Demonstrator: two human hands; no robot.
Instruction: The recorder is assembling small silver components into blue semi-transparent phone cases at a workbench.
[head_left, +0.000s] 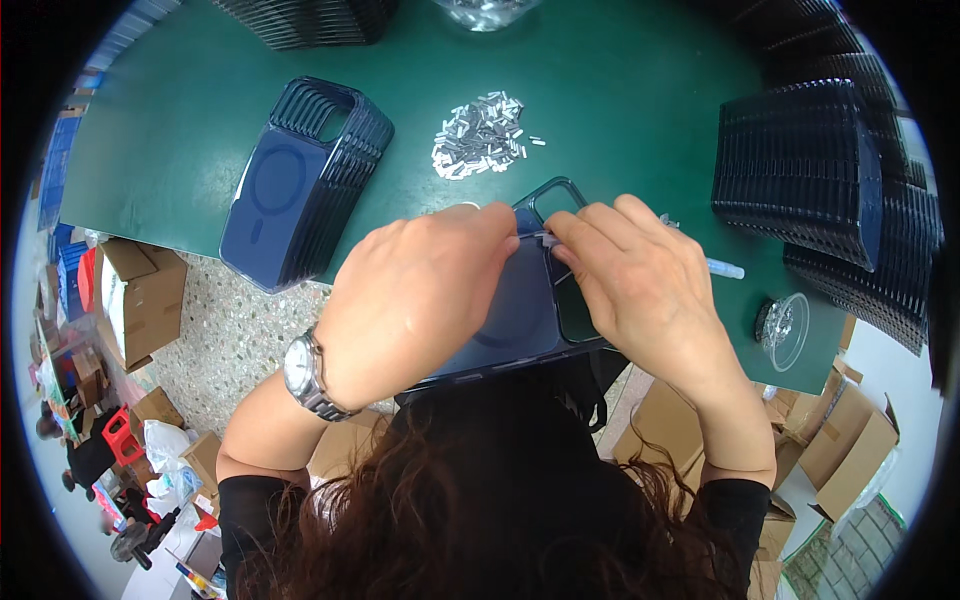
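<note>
One head-worn fisheye view looks steeply down from above, facing forward over the green desk (pixel 620 90), the left hand (pixel 425 270) and right hand (pixel 640 275) close below near the middle, floor (pixel 235 330) and surroundings bending toward its round rim

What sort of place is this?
Probably a small workshop or factory: a neat stack of phone cases and a pile of tiny parts are on the green table, and there's a cardboard box nearby.
</note>
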